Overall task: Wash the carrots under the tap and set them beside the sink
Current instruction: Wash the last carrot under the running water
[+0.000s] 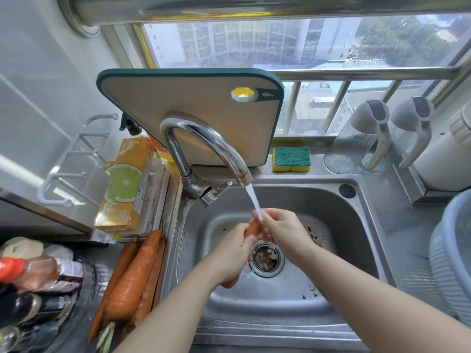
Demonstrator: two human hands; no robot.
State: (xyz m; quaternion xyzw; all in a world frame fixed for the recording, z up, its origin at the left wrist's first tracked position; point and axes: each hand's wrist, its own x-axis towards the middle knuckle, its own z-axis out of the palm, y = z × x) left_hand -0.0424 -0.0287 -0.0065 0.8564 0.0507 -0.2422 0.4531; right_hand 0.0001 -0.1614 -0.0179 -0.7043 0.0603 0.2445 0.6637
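Over the steel sink [331,207], water runs from the curved chrome tap [204,138] onto an orange carrot [252,228]. My left hand [233,253] grips the carrot's lower part, and its thick end pokes out below my wrist. My right hand [283,228] holds the carrot's upper end under the stream. Most of the carrot is hidden by both hands. Three other carrots [137,271] lie side by side on the counter left of the sink, their stalk ends toward me.
A cutting board [193,103] leans against the window behind the tap, with a sponge [291,159] beside it. An orange box [127,184] and bottles [33,276] crowd the left counter. Clear jugs [362,141] and a grey basket [453,256] stand at the right.
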